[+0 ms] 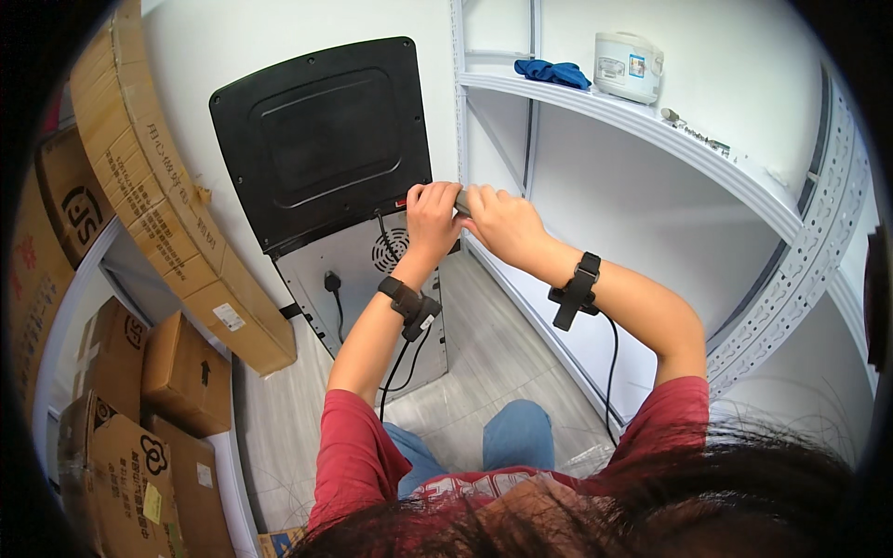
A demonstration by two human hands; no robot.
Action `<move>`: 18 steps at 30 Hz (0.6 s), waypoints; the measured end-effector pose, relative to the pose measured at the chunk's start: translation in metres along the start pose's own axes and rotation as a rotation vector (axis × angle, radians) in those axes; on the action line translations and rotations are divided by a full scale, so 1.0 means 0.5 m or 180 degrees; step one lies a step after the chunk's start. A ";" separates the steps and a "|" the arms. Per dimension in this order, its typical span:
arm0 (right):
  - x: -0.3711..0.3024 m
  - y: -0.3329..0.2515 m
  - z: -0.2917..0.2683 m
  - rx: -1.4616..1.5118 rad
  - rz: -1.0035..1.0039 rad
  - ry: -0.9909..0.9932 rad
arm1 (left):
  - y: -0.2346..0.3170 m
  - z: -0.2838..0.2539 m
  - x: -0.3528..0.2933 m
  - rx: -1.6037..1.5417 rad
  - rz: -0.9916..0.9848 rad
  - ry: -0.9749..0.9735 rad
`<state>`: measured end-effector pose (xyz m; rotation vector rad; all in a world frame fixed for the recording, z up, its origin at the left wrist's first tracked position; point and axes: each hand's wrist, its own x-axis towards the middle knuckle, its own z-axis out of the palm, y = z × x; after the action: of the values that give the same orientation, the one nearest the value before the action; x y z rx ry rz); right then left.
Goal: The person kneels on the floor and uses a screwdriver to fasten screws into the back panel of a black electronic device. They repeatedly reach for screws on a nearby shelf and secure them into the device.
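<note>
Saw a white wall (pixel 186 84) at 11 o'clock and a pale gray floor (pixel 474 321) near the middle. Saw a tall machine (pixel 353 256) toward 10 o'clock, gray low down, with a big black cover (pixel 326 130) up at 11 o'clock. Spotted a round vent (pixel 386 246) in the gray part, and a black plug (pixel 332 281) with a cord near it, at 9 o'clock.

Held both hands close together a little above the middle, at 12 o'clock, near the cover's 4 o'clock corner. Curled the right hand (pixel 502 219) nearly closed around a small gray thing (pixel 462 205), with only a bit of it in sight between the hands. Bent the fingers of the left hand (pixel 431 219) too, just on the 9 o'clock side of the gray thing. Could not tell about any hold with the left hand, or name the gray thing for sure. Wore black straps (pixel 584 279) on both wrists, with thin black cords (pixel 611 372).

Saw a white shelf (pixel 595 99) from 1 to 3 o'clock, with a blue cloth (pixel 553 74) and a white rice cooker (pixel 628 67) on it at 1 o'clock. Saw a long brown carton (pixel 177 186) at 10 o'clock, and more brown boxes (pixel 186 372) at 8 o'clock.
</note>
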<state>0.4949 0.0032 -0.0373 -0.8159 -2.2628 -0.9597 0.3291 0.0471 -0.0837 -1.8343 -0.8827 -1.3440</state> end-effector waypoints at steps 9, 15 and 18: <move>0.003 0.022 0.018 0.0121 0.0382 -0.0608 | -0.027 0.019 -0.064 0.0812 -0.0648 -0.0688; 0.011 0.041 0.020 0.0545 -0.0210 0.0846 | -0.083 0.033 -0.109 0.1518 -0.0980 -0.1389; 0.014 0.053 0.032 0.0458 -0.0136 0.0237 | -0.081 0.040 -0.110 0.1635 -0.0978 -0.1674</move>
<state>0.5052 0.0327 -0.0309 -0.6615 -2.2630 -0.8213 0.2925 0.0787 -0.1357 -1.6913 -1.6648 -0.6868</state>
